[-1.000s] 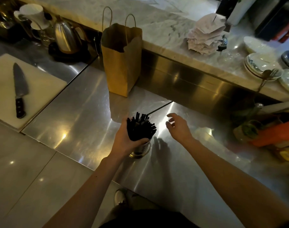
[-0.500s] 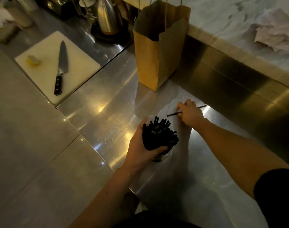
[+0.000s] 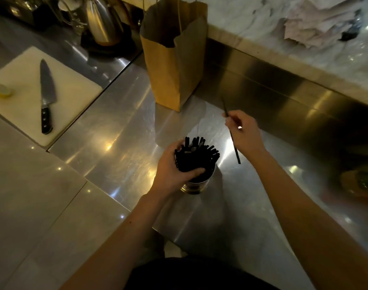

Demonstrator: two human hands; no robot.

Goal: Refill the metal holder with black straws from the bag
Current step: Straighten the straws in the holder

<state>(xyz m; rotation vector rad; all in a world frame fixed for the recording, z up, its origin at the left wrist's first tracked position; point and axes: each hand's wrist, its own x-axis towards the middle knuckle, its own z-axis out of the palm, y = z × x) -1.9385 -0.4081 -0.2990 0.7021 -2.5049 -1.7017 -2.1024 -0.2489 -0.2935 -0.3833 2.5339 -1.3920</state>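
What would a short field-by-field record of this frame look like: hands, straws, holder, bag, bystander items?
left hand: left hand wrapped around the bundle of black straws standing in the metal holder
right hand: right hand pinching a single straw, held in the air to the right of the holder
holder: upright on the steel counter, packed with straws
bag: brown paper bag upright behind the holder, top open, contents not visible
bystanders: knife on white cutting board, kettle at back left
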